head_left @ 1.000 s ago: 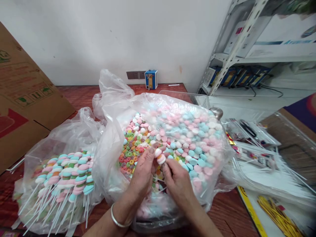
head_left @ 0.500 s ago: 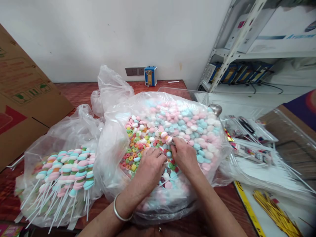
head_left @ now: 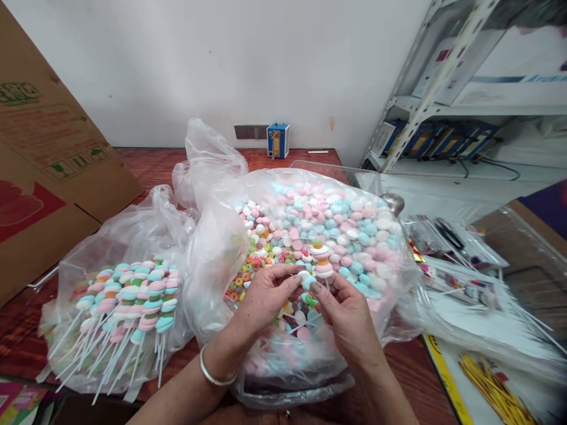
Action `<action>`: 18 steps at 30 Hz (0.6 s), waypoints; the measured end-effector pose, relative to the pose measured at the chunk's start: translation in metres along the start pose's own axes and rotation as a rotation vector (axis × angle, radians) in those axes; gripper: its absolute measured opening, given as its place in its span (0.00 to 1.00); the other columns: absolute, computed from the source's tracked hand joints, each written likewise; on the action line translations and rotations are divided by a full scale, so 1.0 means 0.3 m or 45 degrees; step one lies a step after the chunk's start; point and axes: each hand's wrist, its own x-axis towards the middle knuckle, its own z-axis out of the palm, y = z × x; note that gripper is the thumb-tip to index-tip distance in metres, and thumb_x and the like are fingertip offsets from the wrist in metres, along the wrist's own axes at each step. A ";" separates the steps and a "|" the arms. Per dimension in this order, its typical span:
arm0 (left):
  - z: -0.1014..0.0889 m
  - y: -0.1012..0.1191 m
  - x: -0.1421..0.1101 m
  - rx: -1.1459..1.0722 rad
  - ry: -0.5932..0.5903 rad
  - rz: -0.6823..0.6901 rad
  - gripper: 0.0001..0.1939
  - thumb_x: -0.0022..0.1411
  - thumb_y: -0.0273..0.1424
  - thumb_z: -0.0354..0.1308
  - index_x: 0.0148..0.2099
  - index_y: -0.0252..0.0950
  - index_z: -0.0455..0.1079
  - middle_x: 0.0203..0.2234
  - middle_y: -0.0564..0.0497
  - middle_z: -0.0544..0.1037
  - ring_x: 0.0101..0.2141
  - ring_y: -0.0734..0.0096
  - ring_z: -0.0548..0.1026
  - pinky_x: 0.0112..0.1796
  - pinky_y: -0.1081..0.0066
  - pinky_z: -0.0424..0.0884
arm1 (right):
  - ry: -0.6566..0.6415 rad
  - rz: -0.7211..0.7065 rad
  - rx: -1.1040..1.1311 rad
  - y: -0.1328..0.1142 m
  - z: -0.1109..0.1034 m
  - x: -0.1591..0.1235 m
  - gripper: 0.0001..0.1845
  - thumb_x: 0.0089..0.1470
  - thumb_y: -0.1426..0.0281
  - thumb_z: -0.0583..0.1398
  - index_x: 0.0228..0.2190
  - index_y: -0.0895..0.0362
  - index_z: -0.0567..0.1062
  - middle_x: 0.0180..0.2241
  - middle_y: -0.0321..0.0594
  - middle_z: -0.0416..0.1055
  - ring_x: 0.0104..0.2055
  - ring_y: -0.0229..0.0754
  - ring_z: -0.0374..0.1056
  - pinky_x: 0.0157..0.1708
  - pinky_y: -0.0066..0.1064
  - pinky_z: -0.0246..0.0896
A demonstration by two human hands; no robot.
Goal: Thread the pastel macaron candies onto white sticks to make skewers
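Above a big open plastic bag (head_left: 212,254) of loose candy, my two hands meet. My left hand (head_left: 268,295) is closed, thumb and fingers pinching a small white marshmallow candy (head_left: 303,275). A pale blue candy (head_left: 309,283) touches it, by my right thumb. My right hand (head_left: 349,307) is closed around the stick of a candy skewer (head_left: 322,262), which stands nearly upright with pink, white, orange and green pieces stacked on it. Underneath lie pink, white and blue marshmallow candies (head_left: 328,224) and colourful gummy rings (head_left: 241,283).
Finished-looking candy skewers (head_left: 133,295) with white sticks lie on a plastic bag at left, beside a cardboard box (head_left: 53,153). At right are white sticks (head_left: 478,319), yellow twist ties (head_left: 496,383) and a metal shelf (head_left: 411,124). A small blue box (head_left: 278,140) stands by the wall.
My hands have risen from the candy and come together. The skewer has turned upright in my right hand, and my left hand now pinches a white candy beside it.
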 end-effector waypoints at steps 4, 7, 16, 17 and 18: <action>0.010 -0.003 -0.020 0.001 -0.049 0.030 0.16 0.61 0.40 0.64 0.47 0.37 0.81 0.38 0.47 0.83 0.38 0.65 0.79 0.41 0.68 0.75 | 0.020 -0.078 -0.022 0.018 -0.004 0.008 0.14 0.54 0.60 0.68 0.40 0.53 0.78 0.36 0.38 0.78 0.38 0.42 0.71 0.42 0.32 0.66; 0.010 -0.016 -0.028 0.012 -0.078 0.070 0.19 0.57 0.35 0.68 0.50 0.37 0.79 0.43 0.46 0.83 0.43 0.61 0.80 0.46 0.65 0.76 | 0.040 -0.093 -0.100 0.023 -0.002 0.011 0.13 0.54 0.60 0.68 0.38 0.53 0.77 0.34 0.36 0.77 0.36 0.41 0.69 0.41 0.32 0.65; -0.031 -0.015 -0.022 0.062 -0.189 0.044 0.18 0.55 0.33 0.69 0.49 0.40 0.80 0.41 0.47 0.82 0.29 0.69 0.79 0.28 0.72 0.76 | -0.070 0.146 0.017 0.014 -0.002 0.013 0.24 0.47 0.55 0.71 0.42 0.55 0.77 0.27 0.31 0.71 0.22 0.32 0.56 0.22 0.25 0.53; -0.032 -0.016 -0.020 0.056 -0.189 0.036 0.18 0.55 0.34 0.69 0.48 0.39 0.80 0.39 0.47 0.82 0.29 0.69 0.78 0.28 0.72 0.75 | -0.092 0.209 0.051 0.012 -0.002 0.014 0.25 0.46 0.54 0.71 0.42 0.56 0.77 0.25 0.29 0.68 0.19 0.30 0.50 0.18 0.24 0.45; -0.031 -0.017 -0.018 0.043 -0.183 0.036 0.17 0.54 0.34 0.70 0.47 0.38 0.81 0.37 0.48 0.83 0.30 0.69 0.79 0.30 0.72 0.76 | -0.113 0.261 0.077 0.011 -0.001 0.016 0.26 0.46 0.53 0.71 0.41 0.57 0.77 0.23 0.28 0.65 0.18 0.28 0.45 0.16 0.24 0.39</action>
